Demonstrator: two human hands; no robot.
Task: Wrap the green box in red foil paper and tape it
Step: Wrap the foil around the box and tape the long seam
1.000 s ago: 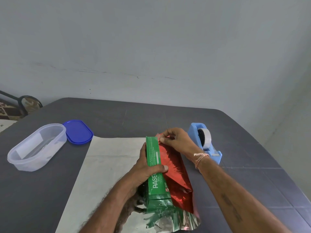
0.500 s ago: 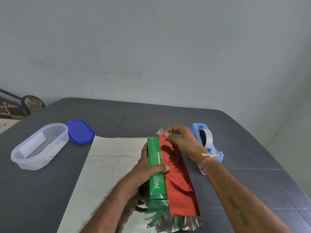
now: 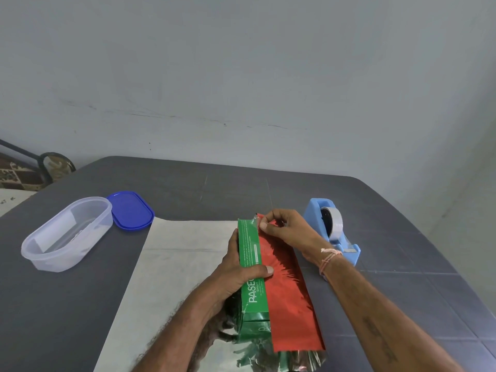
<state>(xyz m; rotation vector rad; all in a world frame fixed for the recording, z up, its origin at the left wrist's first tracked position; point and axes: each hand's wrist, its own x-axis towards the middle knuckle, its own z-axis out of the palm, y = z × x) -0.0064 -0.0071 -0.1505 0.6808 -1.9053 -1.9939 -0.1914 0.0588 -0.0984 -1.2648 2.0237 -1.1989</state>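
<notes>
A long green box (image 3: 251,267) lies lengthwise in the middle of the dark table. Red foil paper (image 3: 288,291) is folded up over its right side, and the paper's silver underside spreads flat to the left. My left hand (image 3: 236,275) grips the box from the left, thumb across its top pressing the red edge. My right hand (image 3: 284,230) pinches a small clear piece of tape (image 3: 253,220) at the far end of the box, where red foil meets green. The near end of the foil stands open and crumpled.
A light blue tape dispenser (image 3: 331,228) with a roll stands just right of my right hand. At the left are an open clear plastic tub (image 3: 67,234) and its blue lid (image 3: 130,210). The dark table (image 3: 402,264) ends near the wall behind.
The red foil has been smoothed flatter against the box. My right hand moved slightly left with the tape piece, down onto the far end of the box. My left hand kept its grip.
</notes>
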